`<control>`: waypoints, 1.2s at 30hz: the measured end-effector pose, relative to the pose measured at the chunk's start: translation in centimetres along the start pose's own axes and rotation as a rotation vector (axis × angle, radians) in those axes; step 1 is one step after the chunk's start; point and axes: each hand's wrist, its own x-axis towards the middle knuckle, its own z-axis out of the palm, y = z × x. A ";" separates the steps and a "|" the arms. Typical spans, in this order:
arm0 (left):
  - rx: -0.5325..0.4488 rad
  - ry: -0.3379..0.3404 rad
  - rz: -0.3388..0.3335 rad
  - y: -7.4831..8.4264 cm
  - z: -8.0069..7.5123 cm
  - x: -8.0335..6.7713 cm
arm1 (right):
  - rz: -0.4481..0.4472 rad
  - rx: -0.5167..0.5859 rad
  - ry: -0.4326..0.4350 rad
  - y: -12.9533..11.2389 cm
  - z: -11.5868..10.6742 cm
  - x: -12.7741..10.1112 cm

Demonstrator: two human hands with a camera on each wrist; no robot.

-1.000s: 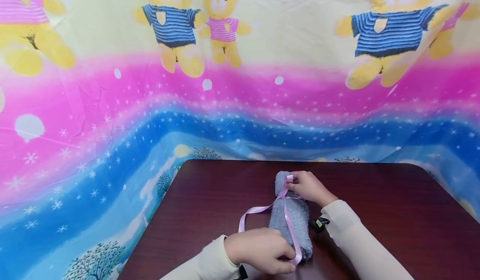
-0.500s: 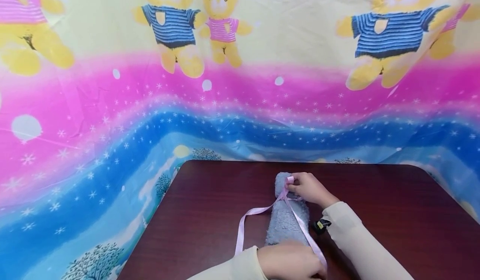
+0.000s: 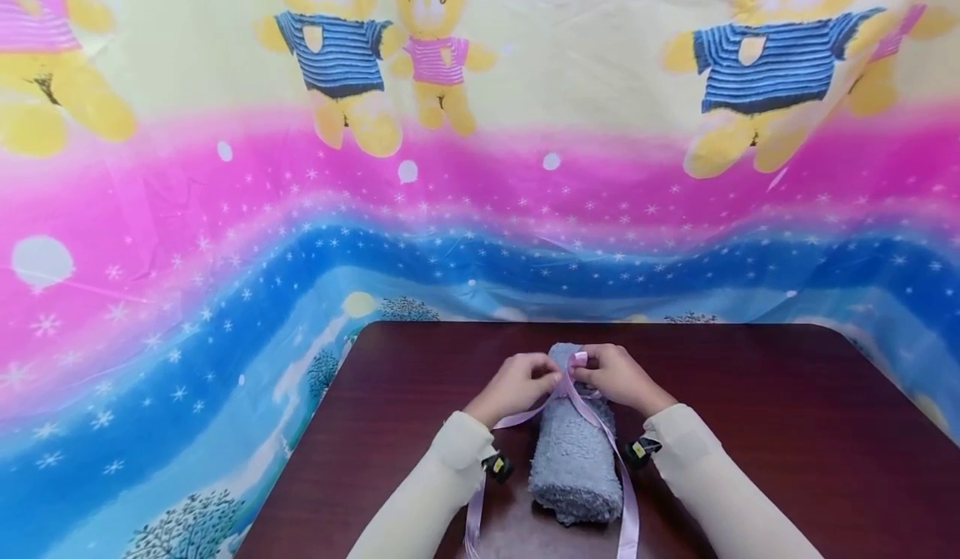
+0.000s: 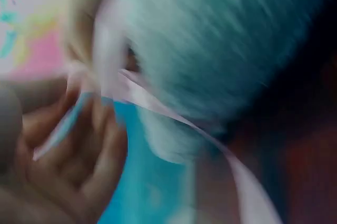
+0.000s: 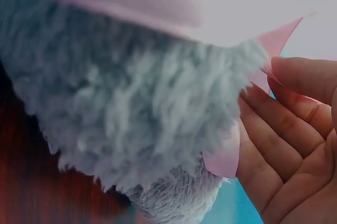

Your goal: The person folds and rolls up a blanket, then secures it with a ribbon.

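A rolled grey fluffy towel (image 3: 573,459) lies lengthwise on the table, narrowed near its far end where a pink ribbon (image 3: 592,421) goes round it. My right hand (image 3: 618,376) pinches a loop of the ribbon between thumb and fingertips, just right of the knot; the right wrist view shows this right hand (image 5: 295,129) beside the fleece. My left hand (image 3: 517,384) is at the knot from the left, thumb and fingers bent close to the ribbon. Blur over the left hand (image 4: 73,155) in its wrist view hides whether it grips the ribbon. Both long ribbon tails trail toward me.
The dark brown table (image 3: 750,426) extends on both sides of the towel. Behind it hangs a printed cloth (image 3: 525,209) with bears and snowflakes. A small black camera sits on each wrist.
My left hand has let go of the ribbon's right tail near the front and risen to the knot. That tail now lies along the towel's right side. My right hand stays at the loop.
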 end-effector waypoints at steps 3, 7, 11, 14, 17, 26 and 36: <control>-0.026 0.109 -0.103 -1.8 0.9 0.6 | 0.018 0.034 -0.018 0.0 0.2 -0.1; -0.143 0.111 -0.121 -2.5 1.7 0.7 | 0.018 0.074 -0.023 0.0 0.2 -0.2; -0.172 0.112 -0.097 -2.4 2.1 1.0 | 0.018 0.120 0.003 -0.1 -0.2 -0.4; -0.163 0.123 -0.084 -2.4 2.3 1.2 | 0.011 0.137 0.009 -0.3 -0.5 -0.4; -0.193 0.141 -0.070 -2.4 2.5 1.4 | 0.000 0.117 0.031 -0.6 -0.8 -0.3; -0.421 0.095 -0.068 -2.9 2.9 1.9 | -0.029 0.012 0.110 -0.7 -1.1 -0.2; -0.416 0.035 -0.065 -3.0 3.1 1.9 | -0.045 0.036 0.118 -0.9 -1.2 -0.2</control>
